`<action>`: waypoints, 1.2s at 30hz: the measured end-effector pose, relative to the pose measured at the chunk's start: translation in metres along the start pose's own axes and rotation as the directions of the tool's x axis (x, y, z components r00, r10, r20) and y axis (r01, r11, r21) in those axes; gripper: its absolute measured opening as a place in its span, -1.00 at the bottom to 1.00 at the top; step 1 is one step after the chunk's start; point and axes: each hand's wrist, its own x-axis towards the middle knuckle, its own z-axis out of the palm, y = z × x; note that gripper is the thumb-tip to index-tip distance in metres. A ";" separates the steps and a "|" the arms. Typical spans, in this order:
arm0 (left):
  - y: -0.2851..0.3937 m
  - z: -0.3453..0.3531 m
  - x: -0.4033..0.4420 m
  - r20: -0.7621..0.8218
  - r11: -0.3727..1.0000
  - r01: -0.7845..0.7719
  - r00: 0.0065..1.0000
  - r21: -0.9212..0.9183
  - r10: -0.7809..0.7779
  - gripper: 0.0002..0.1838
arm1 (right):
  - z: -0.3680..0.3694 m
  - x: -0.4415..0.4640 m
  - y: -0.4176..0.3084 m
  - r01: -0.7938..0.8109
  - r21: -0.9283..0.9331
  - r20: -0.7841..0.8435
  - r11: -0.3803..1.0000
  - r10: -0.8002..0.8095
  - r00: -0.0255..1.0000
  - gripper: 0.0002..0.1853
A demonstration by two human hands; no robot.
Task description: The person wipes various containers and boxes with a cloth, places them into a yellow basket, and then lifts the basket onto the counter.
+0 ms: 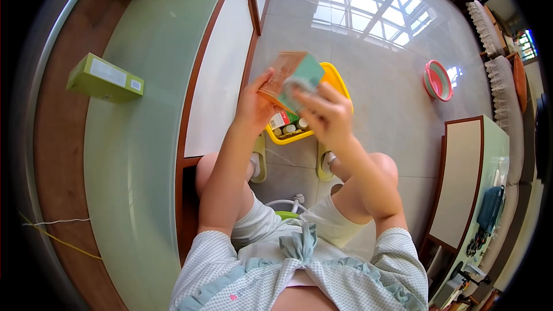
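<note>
Teal-and-orange box (300, 69), head view, is held tilted over yellow tub (342, 83) w/ small bottles (290, 129), gripped in person's L hand (254, 102); R hand (330, 113), blurred, is at its near side, grip can't be told. Green box (106, 78) lies on counter (135, 138), far L; pink basin (439, 82) sits on tiled flr (383, 103), R.

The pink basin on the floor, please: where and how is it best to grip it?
I would take the pink basin by its rim, on the side nearest the person, the right hand coming from above, thumb inside. Its open mouth and exposed rim suggest this.
</note>
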 end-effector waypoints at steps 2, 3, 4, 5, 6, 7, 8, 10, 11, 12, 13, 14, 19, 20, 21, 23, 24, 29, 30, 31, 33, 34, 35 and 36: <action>0.001 -0.005 0.001 0.069 0.999 0.000 0.998 -0.041 0.002 -0.63 | 0.004 -0.002 -0.003 0.121 -0.024 0.051 0.992 -0.120 0.992 -0.70; 0.001 -0.007 -0.001 0.115 0.998 0.013 0.993 -0.067 -0.005 -0.63 | 0.002 -0.001 -0.002 0.075 -0.031 0.023 0.997 -0.074 0.997 -0.70; 0.002 -0.008 -0.002 0.163 0.995 0.022 0.987 -0.093 -0.007 -0.63 | -0.002 0.002 0.002 0.032 -0.039 -0.005 0.999 -0.032 0.999 -0.70; 0.000 -0.006 -0.001 0.110 0.995 0.023 0.994 -0.101 -0.011 -0.63 | -0.006 0.006 0.006 -0.008 -0.046 -0.033 0.999 0.006 0.999 -0.69; -0.003 -0.002 -0.001 0.056 0.994 0.023 0.998 -0.110 -0.016 -0.64 | -0.006 0.009 0.011 -0.113 -0.017 -0.111 0.993 0.111 0.988 -0.69; -0.004 0.001 -0.001 0.002 0.993 0.023 1.000 -0.118 -0.023 -0.64 | -0.007 0.010 0.012 -0.135 -0.019 -0.110 0.991 0.132 0.985 -0.69; -0.004 0.002 -0.002 0.030 0.984 0.039 0.999 -0.172 -0.034 -0.65 | -0.008 0.012 0.011 -0.157 -0.022 -0.110 0.987 0.154 0.982 -0.69; -0.004 0.003 -0.003 0.088 0.959 0.076 0.995 -0.274 -0.054 -0.65 | -0.004 0.010 0.012 -0.111 -0.011 -0.058 0.994 0.110 0.992 -0.69; -0.005 0.003 -0.002 0.120 0.969 0.032 0.993 -0.246 -0.003 -0.65 | -0.001 0.008 0.007 -0.023 -0.005 -0.002 1.000 0.023 1.000 -0.69; -0.005 0.002 -0.001 0.152 0.976 -0.013 0.987 -0.218 0.047 -0.65 | 0.002 0.006 0.000 0.064 0.006 0.053 0.998 -0.065 0.996 -0.69; -0.006 0.000 0.000 0.184 0.980 -0.058 0.978 -0.190 0.093 -0.65 | 0.004 0.005 -0.005 0.149 0.023 0.105 0.989 -0.150 0.983 -0.69; -0.006 -0.004 0.001 0.191 0.975 -0.036 0.978 -0.221 0.079 -0.65 | 0.005 0.006 -0.007 0.197 -0.012 0.113 0.980 -0.195 0.974 -0.68; 0.000 -0.014 0.007 0.088 0.959 0.024 0.996 -0.283 0.001 -0.64 | -0.004 0.014 0.018 -0.235 0.043 -0.078 0.971 0.238 0.968 -0.81; 0.000 -0.012 0.007 0.017 0.985 -0.044 0.999 -0.164 0.048 -0.63 | -0.009 0.015 0.030 -0.335 0.042 -0.130 0.941 0.338 0.932 -0.84; 0.003 -0.001 0.004 -0.048 0.994 -0.103 0.994 -0.037 0.101 -0.61 | -0.012 0.016 0.043 -0.388 0.136 -0.120 0.911 0.404 0.907 -0.84; 0.007 0.010 0.002 -0.147 0.957 -0.188 0.964 0.220 0.223 -0.56 | -0.018 0.014 0.061 -0.481 0.318 -0.082 0.817 0.530 0.844 -0.82; 0.007 0.012 0.002 -0.181 0.915 -0.215 0.940 0.341 0.289 -0.52 | -0.020 0.013 0.062 -0.489 0.308 -0.061 0.816 0.530 0.846 -0.80; -0.002 0.000 0.017 -0.206 0.710 -0.281 0.832 0.645 0.516 -0.28 | -0.020 0.002 0.069 -0.583 0.254 0.031 0.772 0.596 0.803 -0.71; -0.003 0.005 0.017 -0.143 0.549 -0.225 0.824 0.805 0.549 -0.26 | -0.020 -0.001 0.074 -0.620 0.215 0.075 0.754 0.621 0.781 -0.70; -0.006 0.001 0.021 -0.036 0.419 -0.253 0.821 0.872 0.569 -0.26 | -0.021 -0.003 0.082 -0.655 0.175 0.117 0.735 0.645 0.755 -0.69; -0.014 -0.006 0.031 0.182 0.138 -0.308 0.809 0.941 0.559 -0.27 | -0.021 -0.008 0.095 -0.688 0.154 0.226 0.710 0.652 0.723 -0.62; -0.019 -0.005 0.033 0.180 0.150 -0.304 0.823 0.941 0.539 -0.29 | -0.021 -0.011 0.101 -0.689 0.174 0.294 0.703 0.631 0.718 -0.56; -0.023 -0.004 0.034 0.153 0.153 -0.260 0.853 0.953 0.498 -0.29 | -0.022 -0.015 0.107 -0.692 0.195 0.360 0.695 0.605 0.710 -0.49; -0.026 -0.001 0.033 0.124 0.155 -0.216 0.881 0.964 0.456 -0.29 | -0.024 -0.017 0.107 -0.666 0.143 0.422 0.732 0.563 0.710 -0.33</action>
